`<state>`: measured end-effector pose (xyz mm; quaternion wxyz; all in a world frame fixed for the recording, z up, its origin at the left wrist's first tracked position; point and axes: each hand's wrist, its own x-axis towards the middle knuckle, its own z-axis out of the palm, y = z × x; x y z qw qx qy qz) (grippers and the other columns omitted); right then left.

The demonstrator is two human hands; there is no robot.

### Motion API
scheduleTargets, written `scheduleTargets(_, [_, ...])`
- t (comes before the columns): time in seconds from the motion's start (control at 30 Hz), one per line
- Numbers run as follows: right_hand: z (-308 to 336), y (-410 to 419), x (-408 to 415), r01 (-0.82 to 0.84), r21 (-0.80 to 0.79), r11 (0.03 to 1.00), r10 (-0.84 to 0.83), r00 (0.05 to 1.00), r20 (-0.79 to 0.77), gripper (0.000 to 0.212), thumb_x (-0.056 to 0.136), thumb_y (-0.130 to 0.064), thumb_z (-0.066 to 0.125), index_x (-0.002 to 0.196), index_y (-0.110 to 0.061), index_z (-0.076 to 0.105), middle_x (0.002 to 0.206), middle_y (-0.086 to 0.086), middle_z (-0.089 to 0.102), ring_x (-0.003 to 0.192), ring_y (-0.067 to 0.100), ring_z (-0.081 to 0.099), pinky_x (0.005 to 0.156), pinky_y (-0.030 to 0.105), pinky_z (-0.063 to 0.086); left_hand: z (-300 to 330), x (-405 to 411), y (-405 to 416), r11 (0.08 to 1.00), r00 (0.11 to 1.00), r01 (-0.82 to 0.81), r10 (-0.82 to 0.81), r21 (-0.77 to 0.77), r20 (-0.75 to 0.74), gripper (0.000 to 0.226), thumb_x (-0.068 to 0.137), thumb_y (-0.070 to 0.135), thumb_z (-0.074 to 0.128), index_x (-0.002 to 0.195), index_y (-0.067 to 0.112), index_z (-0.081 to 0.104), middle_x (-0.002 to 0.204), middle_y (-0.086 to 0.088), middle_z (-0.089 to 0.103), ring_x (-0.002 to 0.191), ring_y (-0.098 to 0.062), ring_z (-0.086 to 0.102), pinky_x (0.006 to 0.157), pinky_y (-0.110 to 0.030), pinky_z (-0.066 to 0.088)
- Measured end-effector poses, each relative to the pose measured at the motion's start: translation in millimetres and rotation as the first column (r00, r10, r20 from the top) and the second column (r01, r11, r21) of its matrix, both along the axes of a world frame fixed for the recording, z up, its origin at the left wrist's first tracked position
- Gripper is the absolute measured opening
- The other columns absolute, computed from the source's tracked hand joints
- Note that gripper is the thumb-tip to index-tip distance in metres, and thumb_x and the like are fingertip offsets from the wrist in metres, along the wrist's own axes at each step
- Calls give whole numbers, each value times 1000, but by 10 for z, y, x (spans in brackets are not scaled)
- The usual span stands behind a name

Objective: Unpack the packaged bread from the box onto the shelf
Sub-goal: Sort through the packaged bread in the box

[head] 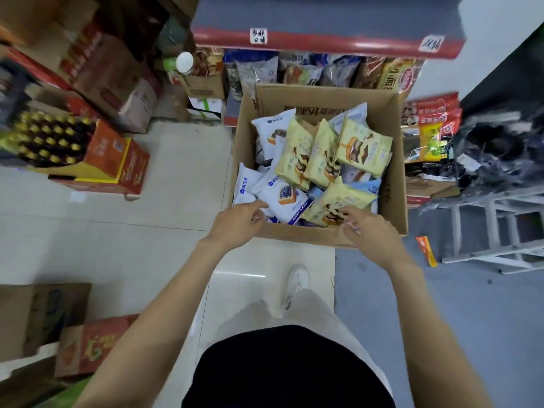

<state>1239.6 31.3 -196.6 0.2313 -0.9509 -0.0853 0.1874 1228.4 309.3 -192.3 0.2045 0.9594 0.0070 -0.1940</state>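
Both hands empty, loosely curled: left hand [235, 220], right hand [368, 231], over box [309, 235].

bread packets [321, 160] in box [394, 172] | box before shelf [323, 39] | crate [97, 160] left

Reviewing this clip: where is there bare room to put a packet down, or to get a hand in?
Bare floor: pale tiles between the box and the bottle crate; grey floor between box and ladder. Crowded: the box is heaped with packets, both hands (left hand, right hand) at its near edge; the shelf has bags packed beneath.
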Motion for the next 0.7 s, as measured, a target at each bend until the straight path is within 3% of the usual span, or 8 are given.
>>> scheduleTargets(0.1, [-130, -55, 436, 2, 17, 1000, -2, 1000, 3, 37, 95, -24, 51, 131, -23, 49, 114, 1, 66, 100, 24, 62, 72, 41, 53, -168, 401, -178, 994, 992, -109, 106, -31, -74, 33, 96, 28, 44, 127, 29, 54, 114, 5, 66, 108, -18, 59, 76, -26, 41])
scheduleTargets(0.2, [-356, -84, 812, 41, 31, 999, -41, 999, -13, 39, 93, -23, 53, 133, -22, 47, 122, 4, 61, 107, 26, 58, 77, 40, 52, -384, 815, -271, 964, 960, -254, 241, -77, -146, 32, 95, 32, 46, 126, 28, 55, 117, 2, 65, 107, -21, 59, 83, -28, 44])
scheduleTargets(0.33, [-716, -174, 1071, 61, -140, 988, -73, 994, -84, 58, 89, -27, 61, 141, -20, 37, 141, 10, 43, 130, 34, 37, 100, 45, 38, -633, 1269, -381, 901, 910, -398, 363, -172, -202, 40, 92, 38, 52, 131, 26, 50, 124, 5, 61, 110, -20, 58, 92, -32, 47])
scheduleTargets(0.5, [-1085, -364, 1240, 58, -269, 961, -140, 944, -298, 71, 85, -32, 65, 144, -24, 27, 145, 10, 36, 135, 34, 29, 107, 50, 32, -904, 1776, -519, 895, 916, -390, 353, -215, -189, 68, 86, 41, 63, 143, 20, 32, 139, -8, 46, 125, -25, 47, 98, -38, 43])
scheduleTargets(0.7, [-1342, -495, 1353, 16, -323, 946, -141, 919, -368, 65, 85, -34, 65, 140, -29, 33, 138, 5, 44, 129, 32, 34, 99, 46, 38, -1148, 2095, -594, 916, 925, -355, 316, -184, -212, 80, 85, 36, 66, 148, 23, 19, 141, -10, 42, 126, -27, 46, 95, -38, 42])
